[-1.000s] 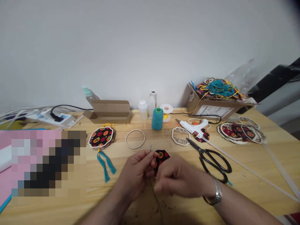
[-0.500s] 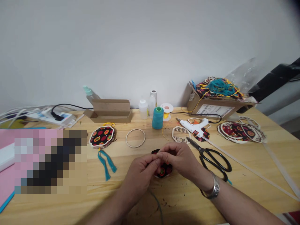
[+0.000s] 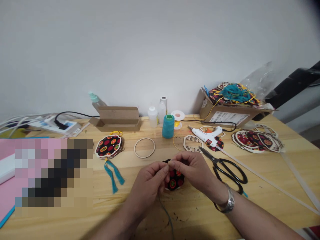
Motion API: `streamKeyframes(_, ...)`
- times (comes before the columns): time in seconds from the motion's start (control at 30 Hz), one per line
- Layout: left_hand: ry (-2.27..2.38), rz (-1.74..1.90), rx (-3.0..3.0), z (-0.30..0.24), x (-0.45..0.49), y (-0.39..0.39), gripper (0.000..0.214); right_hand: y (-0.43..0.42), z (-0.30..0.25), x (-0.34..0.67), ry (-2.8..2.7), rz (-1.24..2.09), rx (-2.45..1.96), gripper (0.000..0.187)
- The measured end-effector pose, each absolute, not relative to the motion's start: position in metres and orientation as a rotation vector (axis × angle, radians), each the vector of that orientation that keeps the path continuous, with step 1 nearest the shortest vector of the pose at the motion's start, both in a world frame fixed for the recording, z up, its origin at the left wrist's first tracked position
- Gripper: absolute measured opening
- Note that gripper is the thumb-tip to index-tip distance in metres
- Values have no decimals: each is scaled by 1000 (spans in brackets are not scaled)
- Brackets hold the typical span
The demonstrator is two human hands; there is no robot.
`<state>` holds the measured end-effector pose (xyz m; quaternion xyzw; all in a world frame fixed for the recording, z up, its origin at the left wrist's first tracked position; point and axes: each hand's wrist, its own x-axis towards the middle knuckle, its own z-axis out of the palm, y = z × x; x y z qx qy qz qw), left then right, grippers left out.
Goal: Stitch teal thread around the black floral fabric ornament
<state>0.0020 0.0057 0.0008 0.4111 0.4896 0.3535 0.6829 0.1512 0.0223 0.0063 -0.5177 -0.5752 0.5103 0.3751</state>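
"While the left hand (image 3: pixel 151 180) meets the right hand (image 3: pixel 191 170), how is each set?"

"Both are narrowed to a pinch, fingertips together; what lies between them is hidden."

"And the patterned piece (image 3: pixel 175 180)?"

"Between the hands, partly covered by them. A thin thread (image 3: pixel 169 219) trails from below the left hand toward the near side; black-handled scissors (image 3: pixel 214 160) lie to the right, a wooden ring (image 3: pixel 144 157) on the far side."

Right wrist (image 3: pixel 217 190): silver-coloured metal cuff bracelet (image 3: pixel 230 201), broad on its outer face, with surface patterning too small to read; lower band appears dark. Left forearm (image 3: pixel 121 215) and right forearm (image 3: pixel 252 215): bare where visible. Left hand (image 3: pixel 147 183), right hand (image 3: pixel 194 170): ungloved.
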Motion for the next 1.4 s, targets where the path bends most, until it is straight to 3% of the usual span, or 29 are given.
streamKeyframes(0.17,1113,831,904,2,2,5,25,23,12,153,-1434,1259,-1320,17)
streamKeyframes(0.33,1131,996,734,4,2,8,17,35,18,169,-1327,868,-1407,19)
streamKeyframes(0.77,1100,1094,550,3,0,10,14,43,11,186,-2148,190,-1762,18)
streamKeyframes(1.17,1042,1030,566,3,0,9,16,41,5,178,-2273,96,-1836,18)
streamKeyframes(1.4,1011,1004,539,1,1,9,18,45,39,201,-2147,50,-1942,17)
